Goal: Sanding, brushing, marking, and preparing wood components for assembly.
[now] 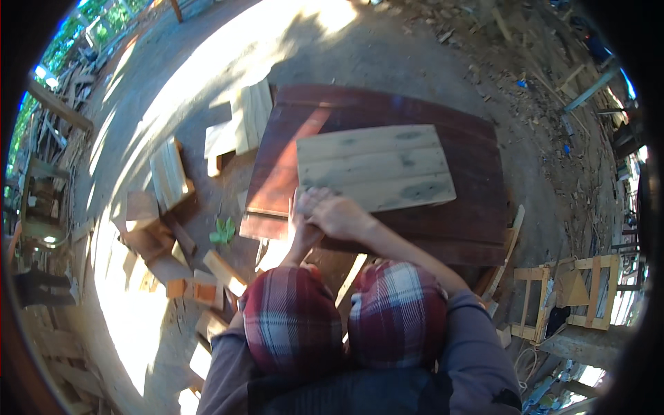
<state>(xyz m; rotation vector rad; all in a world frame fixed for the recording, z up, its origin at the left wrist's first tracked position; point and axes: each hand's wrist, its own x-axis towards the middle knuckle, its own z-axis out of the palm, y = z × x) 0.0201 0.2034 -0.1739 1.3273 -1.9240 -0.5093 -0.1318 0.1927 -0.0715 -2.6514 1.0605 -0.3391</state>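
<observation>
A pale, dark-knotted wooden panel lies on a dark red wooden board in front of me. My left hand and my right hand come together at the panel's near-left corner, the right one over the left. Both have bent fingers; what they grip, if anything, is hidden by the overlap. My knees in red plaid cloth are drawn up below.
Cut wooden pieces and blocks lie on the dirt ground to the left, beside a green leafy plant. Wooden frames are at the right. Scrap wood is piled along the left edge.
</observation>
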